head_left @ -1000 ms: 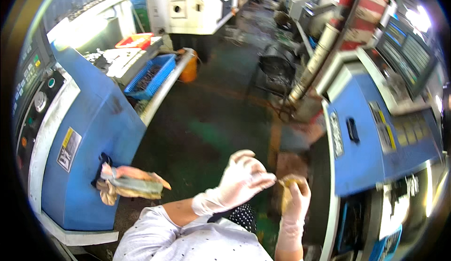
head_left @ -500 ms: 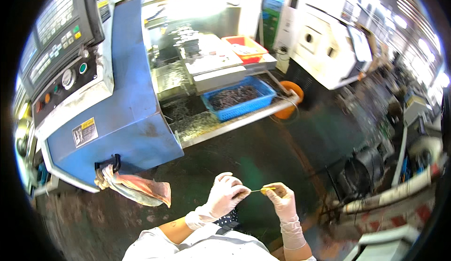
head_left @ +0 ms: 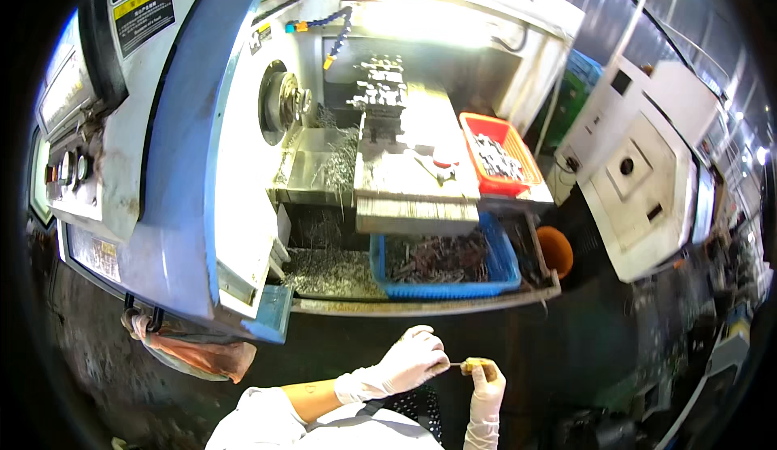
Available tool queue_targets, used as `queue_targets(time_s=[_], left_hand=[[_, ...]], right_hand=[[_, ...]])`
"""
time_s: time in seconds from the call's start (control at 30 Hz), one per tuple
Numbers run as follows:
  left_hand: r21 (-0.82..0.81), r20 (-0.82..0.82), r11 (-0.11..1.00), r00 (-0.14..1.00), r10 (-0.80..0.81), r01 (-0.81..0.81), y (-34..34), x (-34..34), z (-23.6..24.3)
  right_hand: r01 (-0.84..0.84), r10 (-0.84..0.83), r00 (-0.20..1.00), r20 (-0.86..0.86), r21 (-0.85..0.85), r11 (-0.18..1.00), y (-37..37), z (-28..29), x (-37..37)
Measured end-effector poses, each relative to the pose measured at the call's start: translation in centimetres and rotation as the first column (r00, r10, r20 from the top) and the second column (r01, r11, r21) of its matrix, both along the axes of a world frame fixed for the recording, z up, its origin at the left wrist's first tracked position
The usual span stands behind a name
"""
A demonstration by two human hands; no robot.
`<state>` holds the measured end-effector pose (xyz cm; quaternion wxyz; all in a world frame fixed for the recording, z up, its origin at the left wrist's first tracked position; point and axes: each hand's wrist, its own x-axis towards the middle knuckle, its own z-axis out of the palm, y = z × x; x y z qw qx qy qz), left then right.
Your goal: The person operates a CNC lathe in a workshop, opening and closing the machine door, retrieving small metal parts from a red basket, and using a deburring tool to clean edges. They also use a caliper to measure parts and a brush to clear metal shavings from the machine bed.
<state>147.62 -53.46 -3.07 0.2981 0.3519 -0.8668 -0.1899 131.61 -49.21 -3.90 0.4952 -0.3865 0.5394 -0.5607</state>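
Note:
In front of my body, both gloved hands are raised close together. My right hand (head_left: 487,381) is closed on the yellow handle (head_left: 472,364) of a thin rod-like tool, whose exact kind is too small to tell. From that handle the slim shaft (head_left: 456,364) runs left to my left hand (head_left: 414,359). There the fingertips are pinched around its far end, and whether they hold a small part too is hidden.
Ahead stands an open lathe with a round chuck (head_left: 285,102). A red-orange basket (head_left: 518,146) of metal parts sits beside its slide. Below are a blue basket (head_left: 453,290) of dark shavings and an orange bucket (head_left: 555,249). A rag (head_left: 198,351) hangs at the left.
My view has lifted and turned toward the inside of the lathe. Both hands keep their hold on the yellow-handled tool and are a little closer together.

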Motion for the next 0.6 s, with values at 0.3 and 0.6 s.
queue_targets(time_s=[0.3,0.6], left_hand=[[-0.012,-0.207,0.873,0.856,0.475,-0.487,-9.7,1.2,1.1],[0.069,-0.463,0.515,0.430,0.775,-0.854,-17.5,11.1,3.2]], right_hand=[[-0.568,0.566,0.823,-0.057,-0.050,0.821,-17.8,3.0,0.6],[-0.748,0.557,0.652,-0.514,-0.321,0.580,-35.6,11.3,13.7]])
